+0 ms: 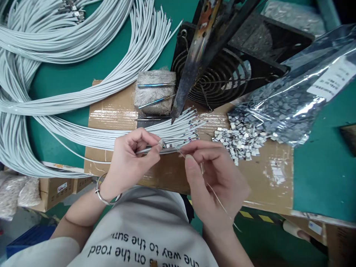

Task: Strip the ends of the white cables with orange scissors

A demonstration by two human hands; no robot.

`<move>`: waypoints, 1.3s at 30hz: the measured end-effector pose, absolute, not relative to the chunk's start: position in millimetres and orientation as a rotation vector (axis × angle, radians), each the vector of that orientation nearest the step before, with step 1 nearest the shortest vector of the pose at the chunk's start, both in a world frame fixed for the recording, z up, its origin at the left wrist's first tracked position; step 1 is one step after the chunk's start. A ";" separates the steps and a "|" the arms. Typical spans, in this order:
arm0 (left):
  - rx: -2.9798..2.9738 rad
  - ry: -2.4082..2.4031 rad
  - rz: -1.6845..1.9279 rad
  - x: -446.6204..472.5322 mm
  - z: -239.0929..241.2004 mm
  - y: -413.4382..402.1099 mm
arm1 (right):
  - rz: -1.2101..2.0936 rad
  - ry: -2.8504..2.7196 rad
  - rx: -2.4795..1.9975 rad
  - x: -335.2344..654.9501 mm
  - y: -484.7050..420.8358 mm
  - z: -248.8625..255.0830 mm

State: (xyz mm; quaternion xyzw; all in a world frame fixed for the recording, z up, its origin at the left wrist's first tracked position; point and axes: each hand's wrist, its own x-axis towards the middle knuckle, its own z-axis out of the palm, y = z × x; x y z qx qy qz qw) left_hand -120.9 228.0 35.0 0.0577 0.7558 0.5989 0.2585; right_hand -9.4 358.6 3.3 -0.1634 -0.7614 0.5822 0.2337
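My left hand (132,157) is closed, thumb and forefinger pinching a white cable near its end. A small metal connector (168,146) sticks out to the right of those fingertips. A thin silvery wire, like solder wire (218,199), is pinched between the thumb and fingers of my right hand (215,172). Its tip is close to the connector; whether they touch I cannot tell. Just beyond my hands lies a bundle of white cables (91,133) with stripped ends. A dark, rusty pointed metal bar (186,81) comes down above those ends.
A black fan (211,74) with a wire guard stands behind the bar. To the right, small metal connectors (241,139) are heaped beside a silvery plastic bag (300,89). A wrapped block (154,91) carries thin metal rods. Cardboard (264,178) covers part of the green table (322,159).
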 end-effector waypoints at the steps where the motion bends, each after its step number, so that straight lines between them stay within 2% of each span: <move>1: 0.155 2.046 1.625 -121.2 34.9 228.2 | 1.566 -2.086 -0.437 -10.9 358.4 3.9; 39: 0.228 2.150 1.701 -131.5 37.9 242.7 | 1.688 -1.867 -0.548 -35.3 357.1 9.5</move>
